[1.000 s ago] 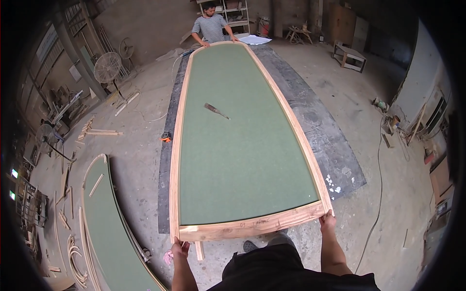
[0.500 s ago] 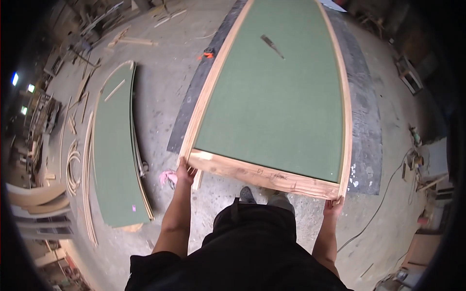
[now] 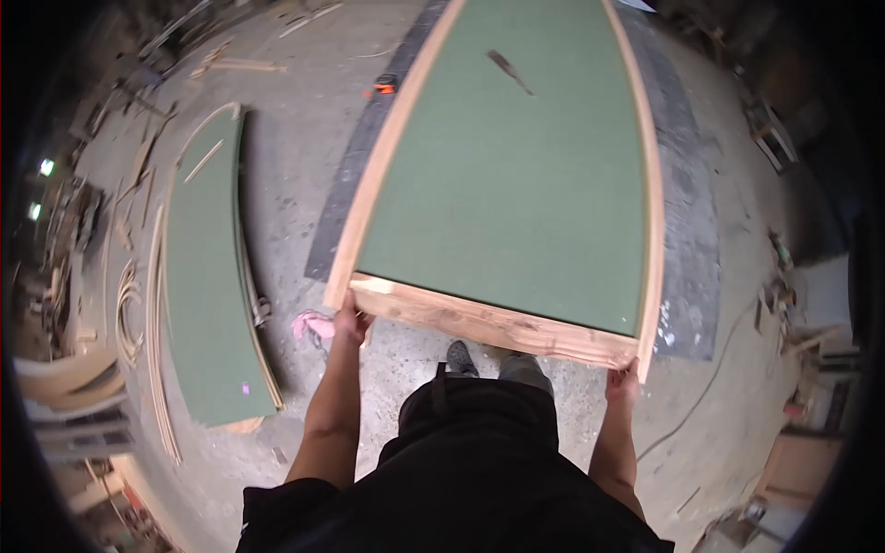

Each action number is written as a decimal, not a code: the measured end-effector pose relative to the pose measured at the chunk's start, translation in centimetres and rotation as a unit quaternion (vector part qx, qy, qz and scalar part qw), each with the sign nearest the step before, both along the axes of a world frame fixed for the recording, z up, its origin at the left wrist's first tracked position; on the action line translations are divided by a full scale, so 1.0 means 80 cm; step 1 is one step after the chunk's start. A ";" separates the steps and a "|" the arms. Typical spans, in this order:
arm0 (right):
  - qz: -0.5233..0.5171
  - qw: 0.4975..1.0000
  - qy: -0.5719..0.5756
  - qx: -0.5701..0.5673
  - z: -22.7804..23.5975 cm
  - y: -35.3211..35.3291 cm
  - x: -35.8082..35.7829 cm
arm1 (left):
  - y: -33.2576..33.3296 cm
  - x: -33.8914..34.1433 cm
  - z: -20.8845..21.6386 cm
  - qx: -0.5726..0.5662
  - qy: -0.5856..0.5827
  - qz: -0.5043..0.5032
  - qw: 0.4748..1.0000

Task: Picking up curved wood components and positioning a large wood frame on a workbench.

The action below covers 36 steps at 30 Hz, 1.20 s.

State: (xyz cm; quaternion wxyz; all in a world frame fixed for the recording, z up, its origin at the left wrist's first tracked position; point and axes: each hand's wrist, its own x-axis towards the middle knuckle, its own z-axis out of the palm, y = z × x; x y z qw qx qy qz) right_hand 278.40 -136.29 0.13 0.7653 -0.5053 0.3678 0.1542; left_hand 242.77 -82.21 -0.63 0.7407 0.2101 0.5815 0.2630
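A large green panel with curved wooden side strips lies before me, closed at the near end by a wooden crosspiece. My left hand is closed on the crosspiece's left end, close to the left side strip. At its other end, my right hand grips the crosspiece from below, beside the right side strip. Both hands' fingers are partly hidden by the wood. On the panel's far part lies a flat tool with a wide end, perhaps a chisel or putty knife.
Under the panel is a dark mat. An orange and black tool rests at its left edge. A second green panel lies left, near a pink cloth and coiled strips. A cable crosses the floor at right.
Both hands have shifted slightly inward along the crosspiece, leaving the ends of the side strips more exposed. The whole view has moved a little.
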 end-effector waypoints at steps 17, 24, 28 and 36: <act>-0.071 0.986 0.063 -0.135 0.041 -0.004 -0.010 | -0.011 0.027 0.050 0.022 0.243 -0.062 0.968; 0.151 0.781 -0.177 -0.580 0.023 -0.042 0.017 | 0.015 -0.003 0.052 0.508 0.346 -0.219 0.758; 0.324 0.748 -0.195 -0.545 0.045 -0.044 0.042 | 0.027 0.003 0.049 0.430 0.344 -0.214 0.807; 0.359 0.778 -0.171 -0.486 0.063 -0.032 0.059 | 0.051 -0.007 0.040 0.353 0.356 -0.245 0.830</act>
